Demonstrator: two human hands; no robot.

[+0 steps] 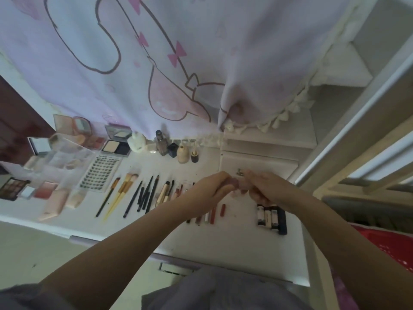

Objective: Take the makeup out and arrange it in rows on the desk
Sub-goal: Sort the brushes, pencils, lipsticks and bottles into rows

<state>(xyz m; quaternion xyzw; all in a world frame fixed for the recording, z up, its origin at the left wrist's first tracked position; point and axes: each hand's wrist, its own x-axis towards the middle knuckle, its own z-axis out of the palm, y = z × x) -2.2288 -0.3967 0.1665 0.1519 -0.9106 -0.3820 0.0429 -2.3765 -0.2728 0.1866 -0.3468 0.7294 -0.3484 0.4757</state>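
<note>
A curtain [156,52] printed with a pink cartoon figure hangs over the back of the white desk [223,238] and covers the top half of the view. Beside the desk on the right stands a white shelf [268,139].

Makeup lies across the desk in rows. At the far left are a clear organizer [69,157], an eyeshadow palette [12,187] and pink compacts [73,127]. Next comes a sheet of lashes [98,173], its long side running from the curtain toward the near edge. Along the back stand small bottles [174,146], upright. In front of them brushes [116,193] and dark pencils [143,195] lie side by side, long axes all running near to far, tilted slightly right at the far end. Lip tubes [212,214] continue the same row, partly hidden under the left forearm. Well to the right, a group of short lipsticks [270,217] lies parallel, touching one another, ends toward the near edge.

Both hands are held above the desk, just right of the lip tubes. The left hand [212,189] and right hand [263,186] each curl their fingers round one end of a small mauve item [237,183]. Its long axis runs left to right between the two hands; it is too blurred to tell which end is the cap.
</note>
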